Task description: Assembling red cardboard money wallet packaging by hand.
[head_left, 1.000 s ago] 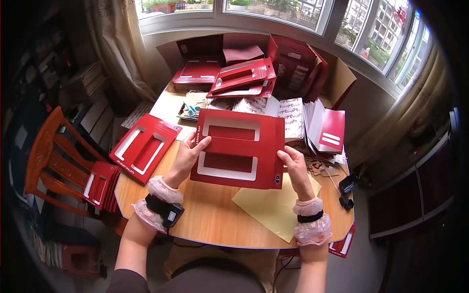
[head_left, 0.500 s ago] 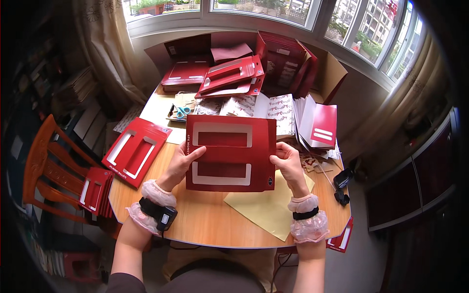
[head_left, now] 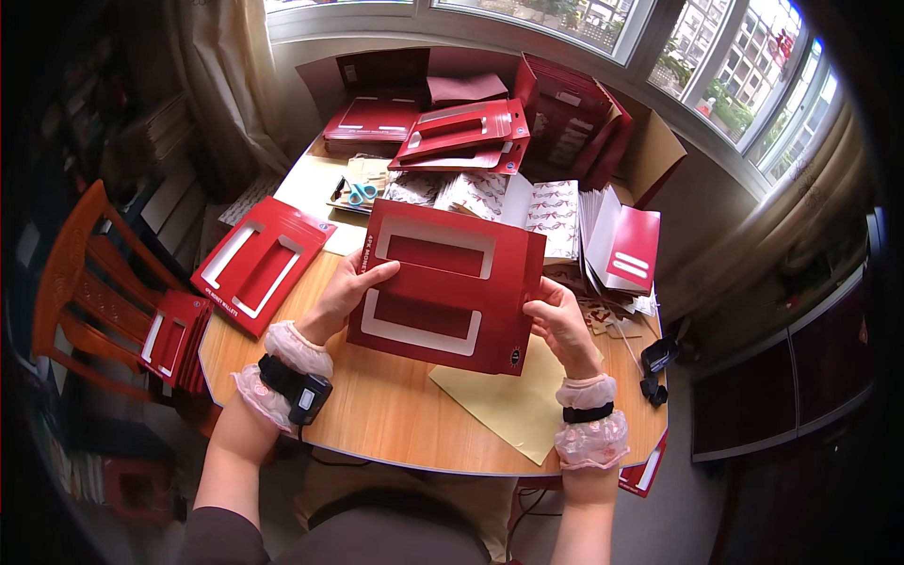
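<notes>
A flat red cardboard sleeve (head_left: pixel 428 282) with two white-edged rectangular cut-outs is held up over the wooden table, slightly tilted. My left hand (head_left: pixel 341 294) pinches its left edge, thumb on the front face. On the opposite edge, my right hand (head_left: pixel 559 318) grips with the thumb in front and the other fingers partly hidden behind. Below it lies a sheet of yellow paper (head_left: pixel 513 414). Left of my left hand rests a pile of similar red sleeves (head_left: pixel 264 259) on the table.
Behind are stacked red folders (head_left: pixel 372 121), loose sleeves (head_left: pixel 461 132), patterned white packs (head_left: pixel 553 217) and blue-handled scissors (head_left: pixel 362 194). A red-and-white stack (head_left: pixel 633 247) stands at right, near a small black device (head_left: pixel 659 355). A wooden chair (head_left: pixel 80 282) holds more sleeves (head_left: pixel 177 339).
The red sleeve has turned slightly clockwise, its right side dipping. My hands keep their hold on both edges. The whole view has shifted and tilted a little.
</notes>
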